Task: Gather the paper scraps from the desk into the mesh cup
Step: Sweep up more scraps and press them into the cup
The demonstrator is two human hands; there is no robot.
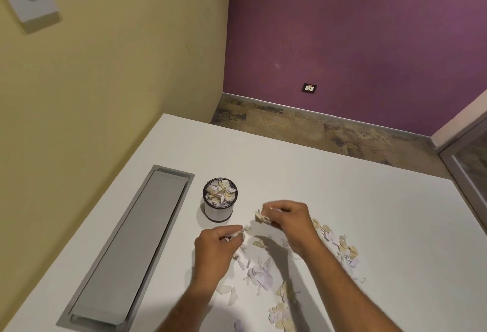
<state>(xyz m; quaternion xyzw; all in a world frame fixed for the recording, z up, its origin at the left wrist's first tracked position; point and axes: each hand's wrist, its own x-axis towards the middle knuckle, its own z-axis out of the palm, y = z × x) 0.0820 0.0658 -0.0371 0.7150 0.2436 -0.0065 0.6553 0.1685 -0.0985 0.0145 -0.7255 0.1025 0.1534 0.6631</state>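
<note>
1. I observe a white desk (342, 186) set into the corner of a yellow wall (118, 68) and a purple wall (355, 28). A grey cable-tray lid (131, 247) is recessed into the desk surface on the left side.

2. The mesh cup (219, 210) stands upright just right of the tray's far end. It is filled to the rim with crumpled cream and lilac paper.

3. The loose paper scraps (259, 276) lie on the desk, near side of the cup, in a rough arc running from under the hands, out to the right and back toward the lower edge of the view. Cream and lilac pieces are mixed together.

4. The left hand (214, 250) is low over the near-left part of the scatter, fingers curled, pinching a few pale scraps at the fingertips. It sits near the cup but apart from it.

5. The right hand (291, 222) is raised a little above the desk, right of the cup, fingers curled round a small cream wad (261, 217) that protrudes toward the cup. The wad is blurred; I cannot count its pieces.

6. Neither hand touches the cup.

7. A wall socket (309, 88) sits low on the purple wall, above a patterned floor (329, 131).
</note>
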